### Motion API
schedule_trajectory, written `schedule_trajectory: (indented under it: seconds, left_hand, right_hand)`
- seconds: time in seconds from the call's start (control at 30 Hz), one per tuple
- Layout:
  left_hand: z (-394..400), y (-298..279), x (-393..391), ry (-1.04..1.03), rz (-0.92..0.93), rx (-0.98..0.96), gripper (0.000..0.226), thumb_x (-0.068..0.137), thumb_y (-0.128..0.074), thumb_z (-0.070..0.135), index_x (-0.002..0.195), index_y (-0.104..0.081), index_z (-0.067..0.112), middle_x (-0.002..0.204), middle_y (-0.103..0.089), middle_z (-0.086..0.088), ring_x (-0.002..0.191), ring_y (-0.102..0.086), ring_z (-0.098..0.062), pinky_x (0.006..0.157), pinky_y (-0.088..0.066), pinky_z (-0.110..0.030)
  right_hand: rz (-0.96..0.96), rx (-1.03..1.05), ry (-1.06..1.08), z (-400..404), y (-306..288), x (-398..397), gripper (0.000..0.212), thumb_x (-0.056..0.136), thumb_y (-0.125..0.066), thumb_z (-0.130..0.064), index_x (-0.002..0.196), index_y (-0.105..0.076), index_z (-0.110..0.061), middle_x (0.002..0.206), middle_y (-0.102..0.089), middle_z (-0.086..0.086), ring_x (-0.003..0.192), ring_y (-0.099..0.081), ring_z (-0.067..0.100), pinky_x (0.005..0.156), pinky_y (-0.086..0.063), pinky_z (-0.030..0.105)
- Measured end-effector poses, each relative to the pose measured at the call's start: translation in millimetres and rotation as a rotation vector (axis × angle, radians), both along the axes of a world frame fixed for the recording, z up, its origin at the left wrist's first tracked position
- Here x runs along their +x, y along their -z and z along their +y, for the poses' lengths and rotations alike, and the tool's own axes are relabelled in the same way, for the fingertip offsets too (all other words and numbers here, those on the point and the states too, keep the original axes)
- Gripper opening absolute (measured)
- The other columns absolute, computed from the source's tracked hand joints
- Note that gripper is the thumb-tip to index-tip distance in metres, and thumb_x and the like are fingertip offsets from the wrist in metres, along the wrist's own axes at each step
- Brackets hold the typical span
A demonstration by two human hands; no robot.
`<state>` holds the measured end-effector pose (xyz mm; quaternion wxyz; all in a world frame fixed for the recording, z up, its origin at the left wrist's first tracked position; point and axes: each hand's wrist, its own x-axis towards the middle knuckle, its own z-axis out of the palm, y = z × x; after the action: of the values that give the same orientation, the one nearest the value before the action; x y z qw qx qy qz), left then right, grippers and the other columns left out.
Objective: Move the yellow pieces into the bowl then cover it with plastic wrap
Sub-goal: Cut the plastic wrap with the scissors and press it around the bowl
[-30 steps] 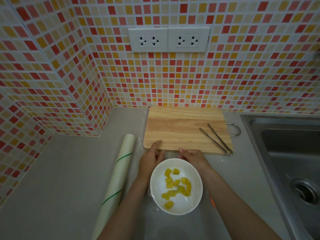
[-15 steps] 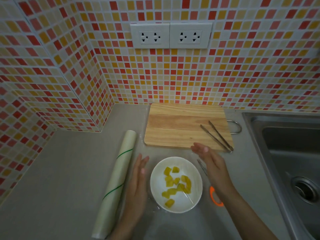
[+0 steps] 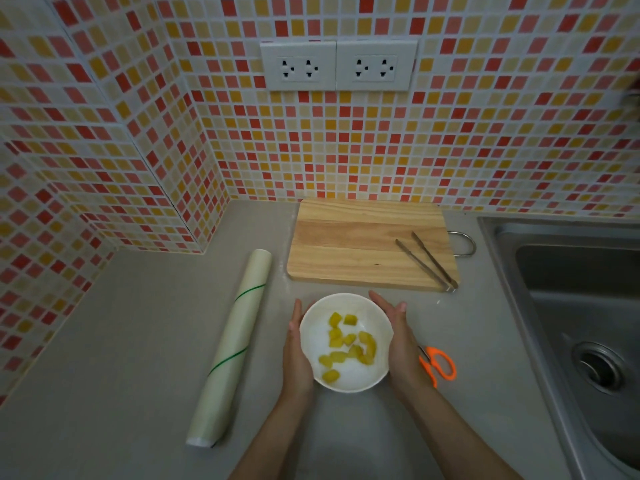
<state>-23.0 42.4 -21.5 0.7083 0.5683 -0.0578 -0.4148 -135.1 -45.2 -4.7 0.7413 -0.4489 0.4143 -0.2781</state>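
A white bowl [image 3: 313,344] stands on the grey counter near me, with several yellow pieces [image 3: 349,344] inside it. A thin clear film seems to lie over and around the bowl, though it is hard to make out. My left hand [image 3: 296,355] presses flat against the bowl's left side, fingers straight. My right hand [image 3: 398,341] presses flat against its right side in the same way. The roll of plastic wrap [image 3: 232,344] lies on the counter left of the bowl, pointing away from me.
A wooden cutting board [image 3: 360,244] lies behind the bowl with metal tongs [image 3: 427,261] on its right part. Orange-handled scissors [image 3: 438,367] lie right of my right hand. A steel sink [image 3: 571,306] fills the right side. Tiled walls close off the back and left.
Both hands came back from the far rim of the bowl, opened out to either side, then closed in flat against its left and right walls. The scissors came into view.
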Motion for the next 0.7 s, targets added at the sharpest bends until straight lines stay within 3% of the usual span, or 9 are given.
schedule_trajectory:
  seconds: [0.1,0.2,0.27,0.37,0.43,0.5,0.6,0.7]
  left_hand:
    - [-2,4,2,0.025,0.061,0.005,0.048,0.096,-0.029,0.046,0.141,-0.039,0.032,0.143,-0.046,-0.012,0.128,-0.046,-0.034,0.11,-0.032,-0.055]
    - [-7,-3,8,0.051,-0.006,0.055,0.044,0.097,-0.024,0.044,0.139,-0.036,0.037,0.146,-0.043,-0.009,0.132,-0.042,-0.03,0.113,-0.029,-0.052]
    - [-9,-9,13,0.054,-0.204,0.154,0.044,0.099,-0.023,0.043,0.142,-0.03,0.035,0.145,-0.044,-0.004,0.132,-0.042,-0.02,0.114,-0.028,-0.042]
    - [-5,-14,23,-0.066,-0.55,0.267,0.047,0.1,-0.024,0.037,0.143,-0.034,0.021,0.142,-0.046,0.002,0.126,-0.04,-0.005,0.105,-0.026,-0.021]
    - [4,-11,26,-0.192,-0.538,0.302,0.048,0.1,-0.024,0.036,0.138,-0.043,0.014,0.142,-0.047,-0.002,0.128,-0.042,-0.011,0.104,-0.026,-0.021]
    - [14,-3,19,-0.232,-0.436,0.325,0.048,0.101,-0.024,0.034,0.137,-0.045,0.011,0.144,-0.046,-0.005,0.132,-0.04,-0.015,0.11,-0.025,-0.026]
    - [20,4,-5,-0.181,-0.256,0.28,0.047,0.1,-0.027,0.035,0.138,-0.044,0.013,0.143,-0.047,-0.005,0.132,-0.041,-0.017,0.116,-0.025,-0.038]
    - [12,2,-18,-0.107,-0.239,0.245,0.045,0.101,-0.026,0.034,0.131,-0.05,0.012,0.131,-0.057,-0.012,0.123,-0.051,-0.026,0.11,-0.035,-0.048]
  right_hand:
    - [-0.051,0.095,0.007,-3,5,0,0.061,0.095,-0.01,-0.053,0.124,-0.054,-0.024,0.113,-0.067,0.005,0.1,-0.064,0.018,0.078,-0.054,0.032]
    - [-0.071,0.102,0.014,-4,7,0,0.062,0.094,-0.011,-0.055,0.121,-0.056,-0.023,0.117,-0.065,0.01,0.109,-0.061,0.026,0.093,-0.049,0.044]
    - [-0.028,0.012,0.003,-4,9,-4,0.055,0.096,-0.012,-0.05,0.115,-0.059,-0.028,0.117,-0.066,0.008,0.112,-0.06,0.025,0.098,-0.046,0.045]
    - [0.128,-0.21,0.036,-1,11,-12,0.046,0.097,-0.021,-0.048,0.102,-0.066,-0.04,0.101,-0.073,-0.014,0.099,-0.065,0.004,0.081,-0.051,0.027]
    - [0.163,-0.279,0.059,-1,17,-18,0.039,0.092,-0.03,-0.052,0.103,-0.065,-0.04,0.102,-0.071,-0.018,0.098,-0.064,-0.002,0.08,-0.047,0.024]
    - [0.168,-0.306,0.068,-4,22,-21,0.039,0.087,-0.035,-0.053,0.111,-0.062,-0.037,0.113,-0.067,-0.015,0.109,-0.06,0.003,0.089,-0.045,0.027]
    - [0.128,-0.297,0.063,-14,20,-16,0.052,0.086,-0.037,-0.058,0.126,-0.054,-0.03,0.133,-0.055,-0.008,0.124,-0.049,0.008,0.105,-0.037,0.032]
    - [0.054,-0.168,0.016,-21,18,-1,0.048,0.092,-0.038,-0.054,0.124,-0.058,-0.025,0.131,-0.059,0.0,0.119,-0.055,0.013,0.101,-0.042,0.033]
